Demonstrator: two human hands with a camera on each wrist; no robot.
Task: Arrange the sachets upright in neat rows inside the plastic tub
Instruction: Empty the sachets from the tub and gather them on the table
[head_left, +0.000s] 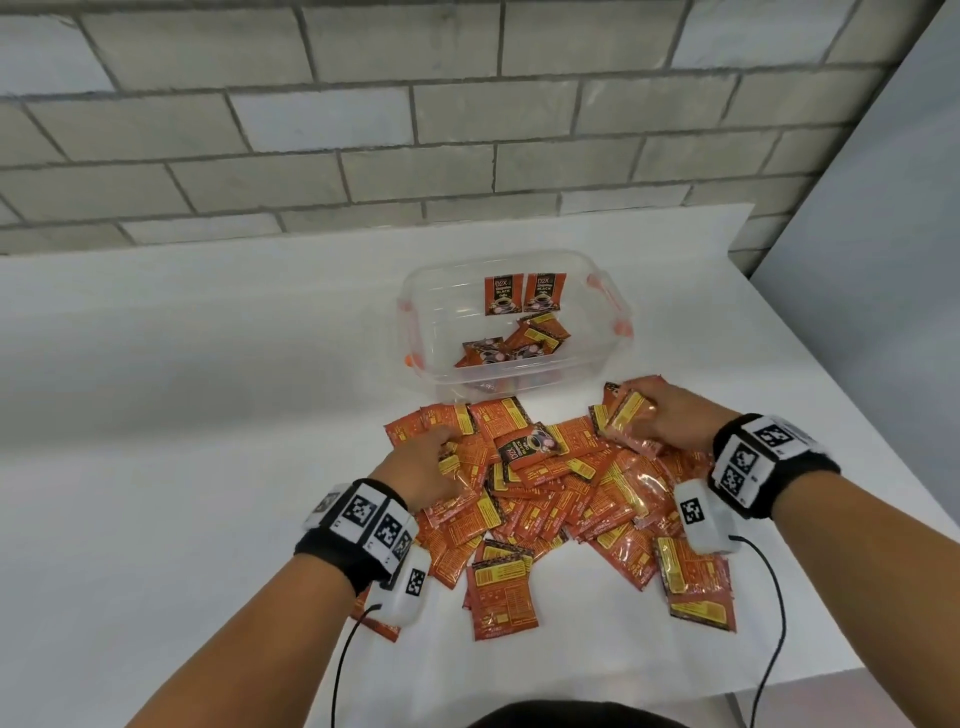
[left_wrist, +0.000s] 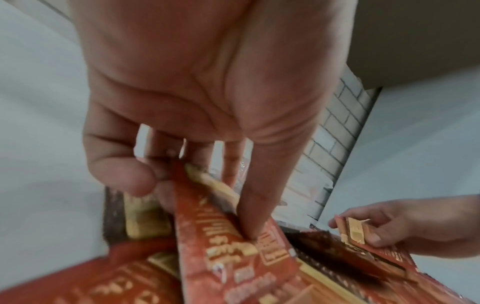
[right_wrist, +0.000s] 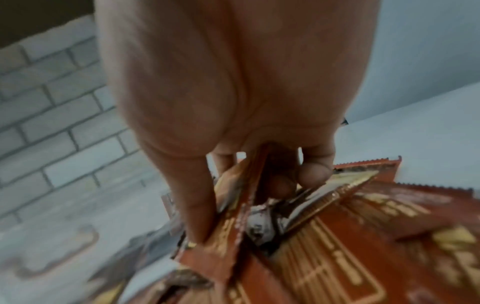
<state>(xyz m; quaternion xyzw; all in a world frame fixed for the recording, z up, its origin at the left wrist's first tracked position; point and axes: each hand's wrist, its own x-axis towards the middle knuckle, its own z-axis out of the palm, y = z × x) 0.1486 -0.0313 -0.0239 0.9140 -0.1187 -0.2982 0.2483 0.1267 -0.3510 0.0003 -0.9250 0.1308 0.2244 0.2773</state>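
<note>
A heap of orange and yellow sachets (head_left: 566, 499) lies on the white table in front of a clear plastic tub (head_left: 441, 322). Inside the tub two sachets (head_left: 522, 293) stand upright against the far wall and a few more (head_left: 511, 345) lie flat on the bottom. My left hand (head_left: 434, 462) is on the heap's left side and pinches a sachet (left_wrist: 215, 232) between thumb and fingers. At the heap's far right my right hand (head_left: 667, 418) grips a sachet (head_left: 628, 415), also seen as a tilted orange sachet (right_wrist: 233, 222) held between thumb and fingers.
A grey brick wall (head_left: 363, 130) runs behind the table. The table's right edge (head_left: 841, 415) slants close to my right arm. Bare white tabletop (head_left: 182, 415) stretches to the left of the heap and tub. Cables hang from both wristbands.
</note>
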